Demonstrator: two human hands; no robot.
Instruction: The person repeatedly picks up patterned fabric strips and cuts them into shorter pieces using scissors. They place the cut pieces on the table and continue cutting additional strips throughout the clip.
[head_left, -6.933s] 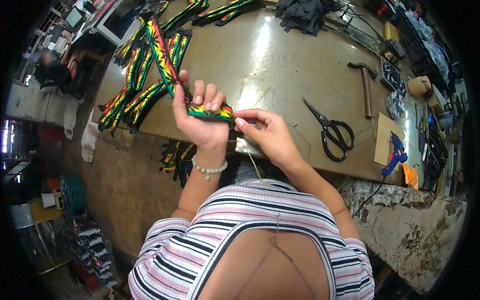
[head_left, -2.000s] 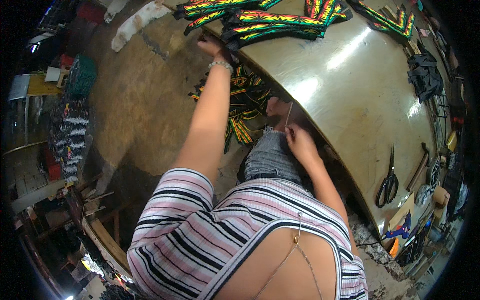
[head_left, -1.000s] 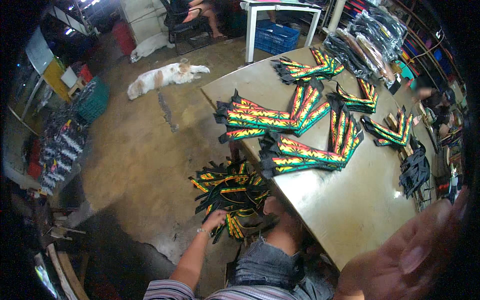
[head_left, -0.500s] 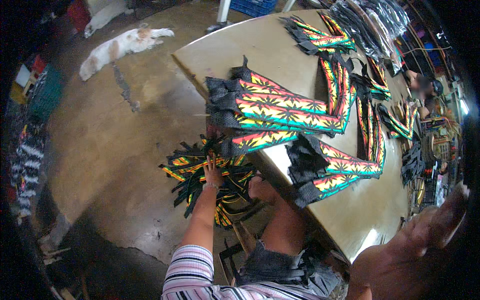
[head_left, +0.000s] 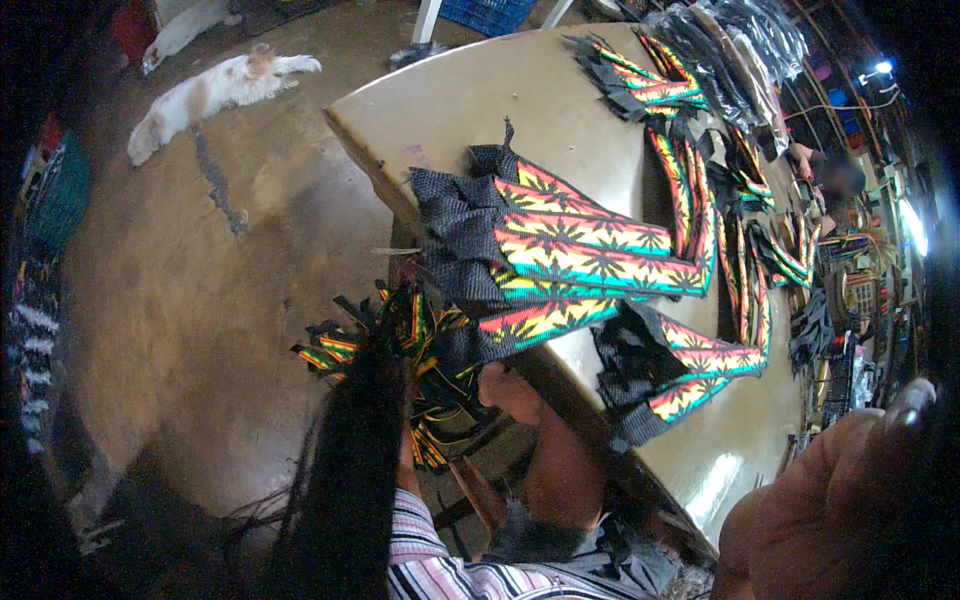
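Observation:
My right hand [head_left: 830, 495] is raised very close at the lower right, its fingers bent and pressed together. What it may hold is hidden. Dark hair hangs over my left forearm and hides my left hand, so its fingers do not show. Around that spot lies a heap of narrow black straps [head_left: 428, 440] striped red, yellow and green, low beside the table. Wider patterned straps [head_left: 590, 240] with black mesh ends lie folded in a bundle on the table, ends overhanging its edge. A second folded bundle [head_left: 700, 360] lies nearer me.
The light brown table [head_left: 470, 100] reaches away to the right, bearing more strap bundles [head_left: 650, 85] and plastic-wrapped goods [head_left: 745, 50]. A white and tan dog [head_left: 215, 95] lies on the floor at far left. A blue crate [head_left: 490, 15] stands behind. Another person [head_left: 835, 180] is at far right.
The view has shifted, and dark hair has swung across my left arm, covering the hand that lay spread on the strap heap. My right hand stays raised at the lower right.

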